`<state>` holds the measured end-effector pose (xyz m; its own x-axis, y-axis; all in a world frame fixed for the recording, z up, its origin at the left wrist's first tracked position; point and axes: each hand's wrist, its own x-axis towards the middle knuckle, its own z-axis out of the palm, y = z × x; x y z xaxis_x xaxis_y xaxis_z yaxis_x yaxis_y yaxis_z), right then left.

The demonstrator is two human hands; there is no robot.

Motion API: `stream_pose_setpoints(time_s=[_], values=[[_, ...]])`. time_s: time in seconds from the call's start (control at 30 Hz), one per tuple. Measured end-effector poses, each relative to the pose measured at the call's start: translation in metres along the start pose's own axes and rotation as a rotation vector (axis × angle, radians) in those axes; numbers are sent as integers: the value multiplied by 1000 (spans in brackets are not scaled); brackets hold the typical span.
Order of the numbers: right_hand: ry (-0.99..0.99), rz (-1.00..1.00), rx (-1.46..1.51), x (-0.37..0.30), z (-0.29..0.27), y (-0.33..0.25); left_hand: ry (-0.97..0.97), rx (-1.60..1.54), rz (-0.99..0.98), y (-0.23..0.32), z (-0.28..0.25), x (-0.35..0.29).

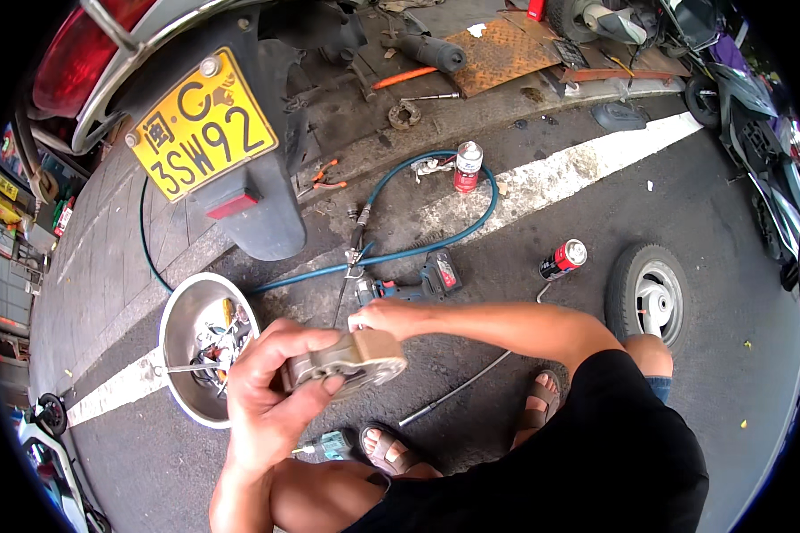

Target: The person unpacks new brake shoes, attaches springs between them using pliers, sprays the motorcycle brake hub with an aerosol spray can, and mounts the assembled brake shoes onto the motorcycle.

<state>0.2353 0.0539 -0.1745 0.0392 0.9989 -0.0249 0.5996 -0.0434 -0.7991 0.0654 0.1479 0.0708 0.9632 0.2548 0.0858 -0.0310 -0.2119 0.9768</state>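
Observation:
My left hand point(271, 382) is wrapped round a dull metal casting point(356, 355) with a hollowed, machined face, its thumb pressed on the near side. The casting looks like an engine part; its exact kind cannot be made out. Just beyond it, my right hand point(389, 318) is closed in a fist at the casting's far edge. Something small and pale shows at its fingertips, too little of it to name. To the left stands a steel bowl point(178, 391) full of tools and small parts. A blue cordless power tool point(409, 286) lies past my right hand.
A motor scooter's rear mudguard point(271, 213) overhangs at upper left. A teal hose point(489, 204) loops over the ground near two spray cans point(467, 169) point(564, 258). On the right lies a wheel point(649, 293). Orange-handled pliers point(324, 178) and a green power tool point(333, 444) rest on the pavement.

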Motion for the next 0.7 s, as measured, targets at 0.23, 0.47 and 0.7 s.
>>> stream_pose_setpoints(time_s=[0.23, 0.47, 0.7], values=[[-529, 476, -772, 53, -122, -14, -226, -156, 381, -18, 6, 37], [-523, 613, -865, 88, -203, -33, -135, -160, 450, -58, -20, 53], [-523, 458, -953, 99, -183, 49, -190, 37, 340, -71, -30, 47]])
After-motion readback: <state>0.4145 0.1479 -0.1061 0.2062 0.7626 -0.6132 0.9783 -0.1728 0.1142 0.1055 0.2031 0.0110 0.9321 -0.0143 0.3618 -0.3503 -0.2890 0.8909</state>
